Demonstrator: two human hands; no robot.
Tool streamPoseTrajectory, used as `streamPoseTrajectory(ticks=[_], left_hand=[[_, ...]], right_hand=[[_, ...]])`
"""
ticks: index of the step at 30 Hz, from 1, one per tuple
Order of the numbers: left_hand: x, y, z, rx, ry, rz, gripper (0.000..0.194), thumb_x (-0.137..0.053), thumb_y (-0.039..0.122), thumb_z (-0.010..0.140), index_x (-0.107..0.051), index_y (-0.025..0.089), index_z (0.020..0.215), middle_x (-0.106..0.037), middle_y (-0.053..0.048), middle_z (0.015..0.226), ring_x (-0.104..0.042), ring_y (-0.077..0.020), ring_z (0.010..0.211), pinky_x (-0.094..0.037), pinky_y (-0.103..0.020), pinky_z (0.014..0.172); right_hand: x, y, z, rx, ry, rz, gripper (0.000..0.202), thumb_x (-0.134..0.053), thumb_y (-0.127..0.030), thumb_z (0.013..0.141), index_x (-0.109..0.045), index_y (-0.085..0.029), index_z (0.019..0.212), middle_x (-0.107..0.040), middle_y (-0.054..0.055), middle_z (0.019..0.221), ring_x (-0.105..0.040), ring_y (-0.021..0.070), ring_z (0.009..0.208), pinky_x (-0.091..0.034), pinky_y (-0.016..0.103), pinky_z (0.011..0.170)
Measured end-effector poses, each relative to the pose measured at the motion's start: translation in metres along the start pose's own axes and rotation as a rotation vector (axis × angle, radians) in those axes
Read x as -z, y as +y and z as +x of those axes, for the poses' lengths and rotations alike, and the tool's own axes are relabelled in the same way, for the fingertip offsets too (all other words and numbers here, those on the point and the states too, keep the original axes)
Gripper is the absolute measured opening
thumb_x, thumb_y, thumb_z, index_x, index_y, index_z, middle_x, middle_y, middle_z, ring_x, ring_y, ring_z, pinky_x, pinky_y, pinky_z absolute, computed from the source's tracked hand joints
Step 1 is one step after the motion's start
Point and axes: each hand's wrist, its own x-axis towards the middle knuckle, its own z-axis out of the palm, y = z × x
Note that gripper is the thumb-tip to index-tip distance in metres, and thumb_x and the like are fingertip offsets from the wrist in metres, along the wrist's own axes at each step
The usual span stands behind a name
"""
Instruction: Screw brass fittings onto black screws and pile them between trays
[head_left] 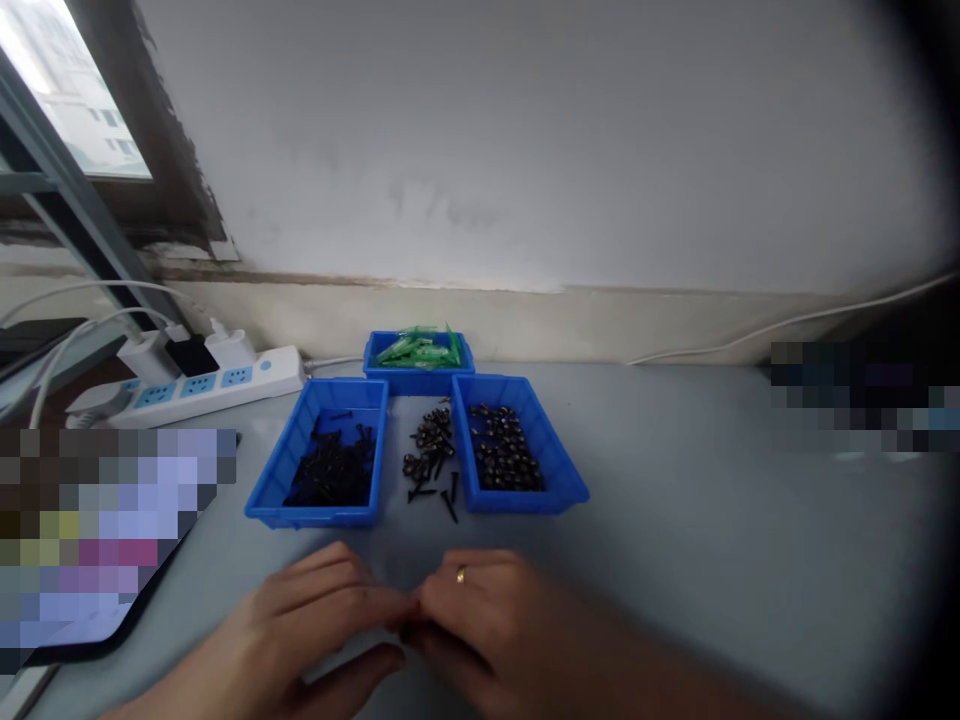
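Observation:
My left hand [315, 610] and my right hand [487, 610] meet low in the middle, just in front of the bins. The left fingers are bent, with a gap between the thumb and the index finger, whose tip touches the right fingertips. My right hand, with a ring on one finger, is closed in a pinch; what it holds is hidden. Dark screws fill part of the left blue bin [319, 516]. The right blue bin [559, 470] holds small dark metal pieces in rows. Between the bins lies a loose pile of screws and small metal parts [431, 445].
A smaller blue bin [420, 381] with green plastic packets [420, 350] stands at the back near the wall. On the left are a power strip [225, 385] with plugged chargers and a tablet-like device [112, 560]. A white cable [720, 350] runs along the right.

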Motion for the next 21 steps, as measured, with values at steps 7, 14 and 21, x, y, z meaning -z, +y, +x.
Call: streamPoseTrajectory(ticks=[7, 14, 21], left_hand=[[0.003, -0.0044, -0.0056, 0.027, -0.027, 0.12, 0.009, -0.048, 0.02, 0.094, -0.055, 0.024, 0.095, -0.065, 0.005, 0.073, -0.064, -0.011, 0.065, -0.051, -0.019, 0.058], [-0.0027, -0.0015, -0.0006, -0.05, -0.073, 0.162, 0.017, -0.041, 0.014, 0.089, -0.051, 0.024, 0.08, -0.063, 0.006, 0.063, -0.062, -0.0111, 0.055, -0.047, -0.019, 0.05], [-0.0008, -0.0051, -0.007, 0.057, -0.06, 0.147, 0.015, -0.042, 0.016, 0.09, -0.049, 0.025, 0.079, -0.058, 0.006, 0.064, -0.059, -0.0102, 0.055, -0.045, -0.018, 0.048]], right_hand=[[0.0035, 0.001, -0.0009, 0.026, 0.141, 0.007, 0.017, -0.05, -0.018, 0.094, -0.065, -0.015, 0.087, -0.064, 0.002, 0.071, -0.059, 0.0125, 0.066, -0.043, 0.022, 0.066], [0.0023, -0.0053, -0.0076, 0.194, 0.179, -0.123, 0.025, -0.043, -0.02, 0.099, -0.063, -0.017, 0.085, -0.061, -0.001, 0.065, -0.054, 0.0107, 0.061, -0.044, 0.022, 0.07], [-0.001, -0.0005, -0.0042, 0.126, 0.242, -0.069, 0.021, -0.044, -0.017, 0.095, -0.063, -0.014, 0.088, -0.063, 0.001, 0.069, -0.058, 0.0114, 0.064, -0.045, 0.023, 0.071]])
